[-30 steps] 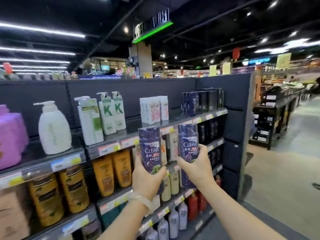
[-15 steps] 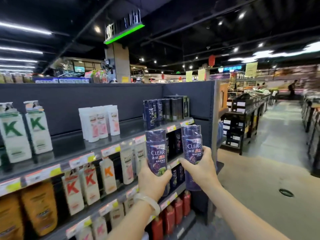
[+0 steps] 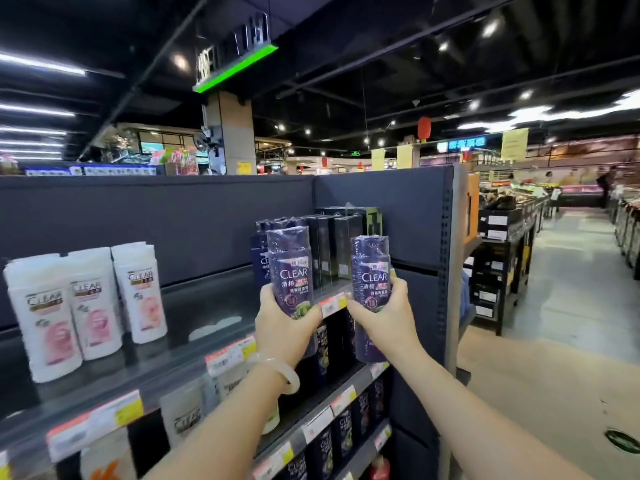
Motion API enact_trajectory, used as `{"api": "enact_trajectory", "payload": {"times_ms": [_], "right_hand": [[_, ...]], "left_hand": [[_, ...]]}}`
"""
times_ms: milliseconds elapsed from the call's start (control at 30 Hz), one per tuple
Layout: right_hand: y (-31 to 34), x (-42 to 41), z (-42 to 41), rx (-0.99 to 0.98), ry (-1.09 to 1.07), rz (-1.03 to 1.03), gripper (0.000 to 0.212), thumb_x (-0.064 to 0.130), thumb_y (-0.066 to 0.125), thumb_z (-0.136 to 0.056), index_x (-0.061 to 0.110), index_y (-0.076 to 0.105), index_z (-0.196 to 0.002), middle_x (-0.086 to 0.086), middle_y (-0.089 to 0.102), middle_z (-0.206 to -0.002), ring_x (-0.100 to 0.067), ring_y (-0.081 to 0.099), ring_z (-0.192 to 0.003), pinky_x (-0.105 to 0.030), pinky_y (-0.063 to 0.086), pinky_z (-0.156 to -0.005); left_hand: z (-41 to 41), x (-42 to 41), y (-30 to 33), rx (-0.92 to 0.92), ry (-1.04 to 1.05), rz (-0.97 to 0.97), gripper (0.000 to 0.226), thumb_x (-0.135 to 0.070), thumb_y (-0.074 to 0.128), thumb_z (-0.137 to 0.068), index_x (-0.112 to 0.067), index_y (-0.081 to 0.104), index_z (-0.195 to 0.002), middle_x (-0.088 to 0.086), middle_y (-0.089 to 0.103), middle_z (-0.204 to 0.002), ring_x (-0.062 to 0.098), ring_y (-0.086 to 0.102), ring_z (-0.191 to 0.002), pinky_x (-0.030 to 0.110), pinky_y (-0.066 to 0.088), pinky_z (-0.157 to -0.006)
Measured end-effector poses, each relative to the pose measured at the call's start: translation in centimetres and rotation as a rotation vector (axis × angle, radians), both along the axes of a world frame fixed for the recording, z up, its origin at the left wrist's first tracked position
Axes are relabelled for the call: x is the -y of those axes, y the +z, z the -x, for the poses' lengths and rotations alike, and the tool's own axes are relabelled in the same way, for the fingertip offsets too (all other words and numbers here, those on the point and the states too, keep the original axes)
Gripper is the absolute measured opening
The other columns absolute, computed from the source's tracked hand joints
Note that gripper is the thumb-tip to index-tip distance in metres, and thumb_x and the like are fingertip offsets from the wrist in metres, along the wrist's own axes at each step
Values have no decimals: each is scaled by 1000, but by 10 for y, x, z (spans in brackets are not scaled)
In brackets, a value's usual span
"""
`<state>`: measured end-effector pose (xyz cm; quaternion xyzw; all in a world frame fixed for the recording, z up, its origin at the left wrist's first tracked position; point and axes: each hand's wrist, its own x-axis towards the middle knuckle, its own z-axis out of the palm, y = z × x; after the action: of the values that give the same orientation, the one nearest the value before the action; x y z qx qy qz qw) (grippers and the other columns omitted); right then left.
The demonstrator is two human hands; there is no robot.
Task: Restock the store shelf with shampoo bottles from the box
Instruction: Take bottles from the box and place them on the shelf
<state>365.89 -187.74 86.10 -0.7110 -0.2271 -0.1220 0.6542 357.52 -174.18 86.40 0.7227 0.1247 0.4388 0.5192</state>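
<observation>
I hold two dark purple CLEAR shampoo bottles upright, side by side, in front of the top shelf [image 3: 194,306]. My left hand [image 3: 282,322] grips the left bottle [image 3: 290,268] at its lower half. My right hand [image 3: 384,315] grips the right bottle [image 3: 370,271] the same way. Both bottles are raised to the level of the dark bottles [image 3: 261,258] and black boxes [image 3: 337,247] that stand at the right end of the top shelf. The supply box is not in view.
Three white CLEAR bottles [image 3: 90,299] stand on the top shelf to the left, with a bare stretch between them and the dark ones. Lower shelves [image 3: 322,407] hold more dark bottles. The shelf unit ends at a grey upright [image 3: 450,271]; an aisle [image 3: 561,323] runs to the right.
I have moved right along the shelf and closer to it. Both hands have risen with the bottles, from the second shelf level up to the top shelf's right end.
</observation>
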Motion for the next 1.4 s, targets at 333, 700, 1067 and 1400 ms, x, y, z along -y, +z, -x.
{"api": "enact_trajectory", "payload": {"times_ms": [333,700,1067,1400], "right_hand": [[3,-63,-189,49,174,-25,58,21,75,-73,30,31,-110,15,55,-89,8,57,-71,-11,40,-58],[19,-192,-287,95,461,-49,57,23,75,-72,28,34,-111,14,59,-88,-2,58,-76,-19,40,-63],[-15,-207,-305,21,389,55,66,21,73,-76,12,33,-129,-2,57,-99,-22,56,-87,-29,43,-74],[-6,-205,-303,-31,353,225,64,29,71,-78,8,32,-125,-13,62,-110,-29,60,-95,-33,48,-75]], "left_hand": [[-134,-22,-19,0,178,7,43,-15,78,-65,-32,45,-85,-15,61,-77,-14,57,-64,2,40,-52],[-214,-27,-27,-29,451,96,46,-18,80,-61,-33,46,-89,-27,62,-78,-10,59,-70,8,43,-54],[-221,-50,-21,-3,481,78,42,-18,78,-62,-31,48,-89,-19,66,-78,2,61,-60,15,49,-53],[-233,-58,-20,1,446,21,44,-18,77,-64,-36,46,-89,-24,65,-83,0,62,-66,11,48,-57]]}}
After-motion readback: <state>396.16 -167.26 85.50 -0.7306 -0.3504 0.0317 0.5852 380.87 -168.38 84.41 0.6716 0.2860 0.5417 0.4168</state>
